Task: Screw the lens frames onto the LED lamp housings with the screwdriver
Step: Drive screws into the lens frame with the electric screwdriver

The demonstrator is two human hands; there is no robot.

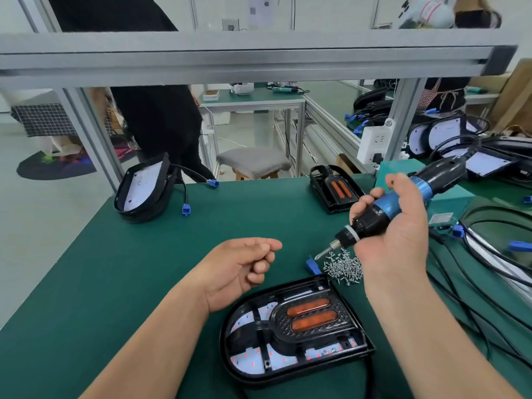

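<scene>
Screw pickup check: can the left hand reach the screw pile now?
Probably yes: left hand is close to the screw pile; only a blue clip and the right hand's screwdriver tip are at its left edge.

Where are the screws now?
Head view, right of centre: the screws lie on the green mat below the screwdriver tip, just beyond the near lamp.

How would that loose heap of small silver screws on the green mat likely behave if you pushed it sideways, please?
The heap of small silver screws lies loose, so it would probably scatter rather than slide as one. Each screw looks tiny and light, likely fiddly to pinch singly. The green mat appears matte, so they may roll little.
</scene>
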